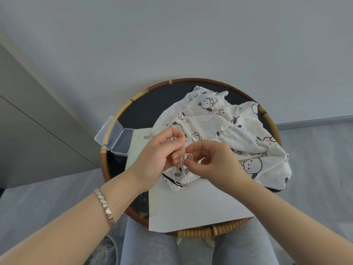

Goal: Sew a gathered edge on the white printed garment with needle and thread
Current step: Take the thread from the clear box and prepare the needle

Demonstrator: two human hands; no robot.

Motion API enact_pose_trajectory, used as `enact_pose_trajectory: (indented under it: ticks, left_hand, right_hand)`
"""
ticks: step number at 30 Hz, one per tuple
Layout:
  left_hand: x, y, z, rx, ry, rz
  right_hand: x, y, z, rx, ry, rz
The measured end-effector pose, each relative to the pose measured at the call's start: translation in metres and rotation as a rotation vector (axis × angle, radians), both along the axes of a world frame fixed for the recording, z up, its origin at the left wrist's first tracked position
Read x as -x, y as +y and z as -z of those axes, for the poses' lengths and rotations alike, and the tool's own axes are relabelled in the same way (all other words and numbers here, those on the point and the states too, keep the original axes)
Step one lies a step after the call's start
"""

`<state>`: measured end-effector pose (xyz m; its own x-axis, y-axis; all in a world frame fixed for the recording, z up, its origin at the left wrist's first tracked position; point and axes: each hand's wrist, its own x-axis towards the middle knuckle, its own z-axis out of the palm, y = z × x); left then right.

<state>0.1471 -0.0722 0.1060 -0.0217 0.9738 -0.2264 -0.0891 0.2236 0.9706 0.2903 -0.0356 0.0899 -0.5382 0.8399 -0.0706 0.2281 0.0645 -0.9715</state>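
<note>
The white printed garment, with black cartoon dog faces, lies crumpled across the right half of a round table. My left hand pinches a bunched edge of the garment at the table's middle. My right hand meets it from the right, fingers curled and pinching pale thread that loops and hangs between the two hands. The needle is too small to make out.
The round table has a dark top and a woven rattan rim. A white sheet of paper lies under my hands. An open clear plastic box sits at the left rim. My grey-trousered knees are below the table.
</note>
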Motion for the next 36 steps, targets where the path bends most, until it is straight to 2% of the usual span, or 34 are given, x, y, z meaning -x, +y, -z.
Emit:
enact_pose_trajectory:
  ticks: [8, 14, 16, 20, 23, 26, 29, 31, 34, 36]
  left_hand:
    - [0.003, -0.001, 0.000, -0.006, -0.054, -0.010]
    - [0.002, 0.001, 0.003, 0.000, -0.092, -0.030]
    - [0.002, 0.000, 0.004, -0.006, -0.026, -0.058]
    - [0.005, -0.003, 0.016, 0.039, 0.202, -0.236]
    - [0.008, -0.005, 0.025, 0.089, 0.185, -0.276]
    - [0.013, -0.005, 0.029, 0.143, 0.159, -0.250]
    - [0.024, -0.001, 0.036, 0.229, 0.254, -0.289]
    - [0.033, 0.002, 0.043, 0.260, 0.393, -0.304]
    - [0.041, 0.002, 0.050, 0.321, 0.602, -0.271]
    - [0.037, 0.000, 0.049, 0.355, 0.881, -0.206]
  right_hand:
    - [-0.004, -0.001, -0.002, 0.166, 0.158, 0.010]
    - [-0.006, -0.001, -0.002, 0.094, 0.120, 0.070]
    - [-0.009, 0.001, -0.001, -0.007, 0.036, 0.119]
    - [-0.015, 0.013, -0.015, -0.418, -0.190, 0.158]
    - [-0.018, 0.022, -0.032, -0.479, -0.187, 0.182]
    - [-0.018, 0.032, -0.044, -0.372, -0.091, 0.230]
    - [-0.019, 0.043, -0.049, -0.250, -0.007, 0.303]
    - [-0.022, 0.048, -0.047, -0.163, 0.059, 0.383]
    - [-0.026, 0.052, -0.044, 0.125, 0.296, 0.477]
    - [-0.028, 0.053, -0.044, 0.341, 0.493, 0.488]
